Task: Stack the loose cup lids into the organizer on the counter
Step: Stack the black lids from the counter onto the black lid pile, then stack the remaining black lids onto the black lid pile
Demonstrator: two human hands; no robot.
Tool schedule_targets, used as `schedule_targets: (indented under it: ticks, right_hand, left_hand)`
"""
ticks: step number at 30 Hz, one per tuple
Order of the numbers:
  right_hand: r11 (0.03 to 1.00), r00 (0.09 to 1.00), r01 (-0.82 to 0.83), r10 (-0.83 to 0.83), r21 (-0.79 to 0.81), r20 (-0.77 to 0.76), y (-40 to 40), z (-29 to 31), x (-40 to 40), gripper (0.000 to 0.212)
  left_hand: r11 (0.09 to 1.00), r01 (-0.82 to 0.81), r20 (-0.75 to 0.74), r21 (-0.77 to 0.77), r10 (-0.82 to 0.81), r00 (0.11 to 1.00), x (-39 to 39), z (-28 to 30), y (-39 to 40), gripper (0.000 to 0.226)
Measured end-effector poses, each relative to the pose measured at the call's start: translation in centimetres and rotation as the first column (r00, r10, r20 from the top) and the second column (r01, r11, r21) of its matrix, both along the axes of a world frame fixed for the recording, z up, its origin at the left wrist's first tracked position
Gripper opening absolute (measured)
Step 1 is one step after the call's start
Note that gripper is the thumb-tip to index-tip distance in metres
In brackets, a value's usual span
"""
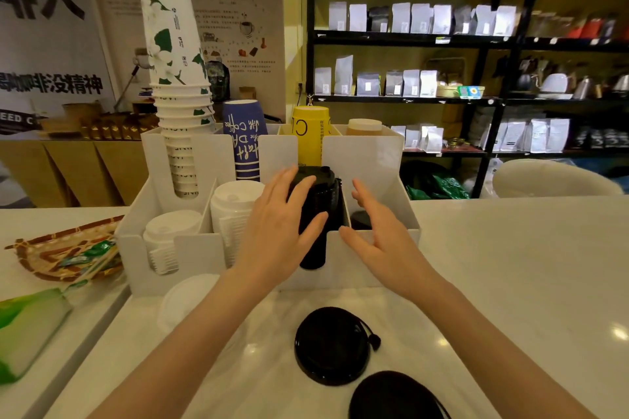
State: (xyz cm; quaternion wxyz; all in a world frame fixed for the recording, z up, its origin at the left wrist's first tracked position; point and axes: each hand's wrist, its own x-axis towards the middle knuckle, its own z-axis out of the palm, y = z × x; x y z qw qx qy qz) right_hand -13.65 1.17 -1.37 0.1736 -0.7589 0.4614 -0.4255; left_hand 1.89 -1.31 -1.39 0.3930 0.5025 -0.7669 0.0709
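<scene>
A white organizer [374, 160] stands on the counter with cups at the back and lid slots in front. A tall stack of black lids [323, 201] fills its third front slot. My left hand [279, 224] rests flat against the left side and top of that stack, fingers spread. My right hand [377, 231] hovers open just right of the stack, over the fourth slot, where a black lid [360, 219] lies low. Two loose black lids [332, 345] [394, 396] lie on the counter near me. A loose white lid [185, 303] lies in front of the organizer.
Two stacks of white lids [170, 231] [233, 207] fill the left slots. Paper cup stacks [177, 78] rise behind. A woven basket [64, 252] with packets and a green packet [27, 326] sit at left. The white counter [510, 265] stretches to the right.
</scene>
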Motion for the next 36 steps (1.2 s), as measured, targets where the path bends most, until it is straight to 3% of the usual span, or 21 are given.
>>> schedule_targets:
  ticks: [5,11,15,18,25,36]
  right_hand:
    - [0.998,0.997,0.054,-0.052,0.035,-0.060,2.3,-2.0,-1.0,0.062]
    - [0.989,0.993,0.081,-0.069,0.127,-0.096,4.2,-5.0,-1.8,0.059]
    - [0.970,0.978,0.095,-0.049,0.225,-0.201,4.5,-5.7,-2.3,0.035]
    - [0.952,0.956,0.125,-0.040,0.280,-0.289,4.6,-5.9,-2.3,0.032]
    - [0.936,0.952,0.125,-0.019,0.328,-0.307,4.7,-6.0,-2.1,0.033]
    - [0.955,0.983,0.098,-0.048,0.278,-0.179,4.7,-5.8,-1.9,0.036]
  left_hand:
    - [0.985,0.164,-0.017,0.047,-0.163,0.986,0.9,-2.6,2.9,0.057]
    - [0.877,0.297,-0.122,0.377,-0.271,0.955,1.9,-6.4,6.0,0.065]
    - [0.800,0.279,-0.060,0.532,-0.293,0.954,1.9,-8.0,7.2,0.075]
    - [0.770,0.261,-0.008,0.582,-0.316,0.949,1.9,-8.6,7.3,0.079]
    - [0.756,0.280,-0.040,0.592,-0.319,0.947,2.1,-9.2,7.2,0.077]
    - [0.844,0.323,-0.173,0.427,-0.274,0.946,1.8,-8.6,7.4,0.071]
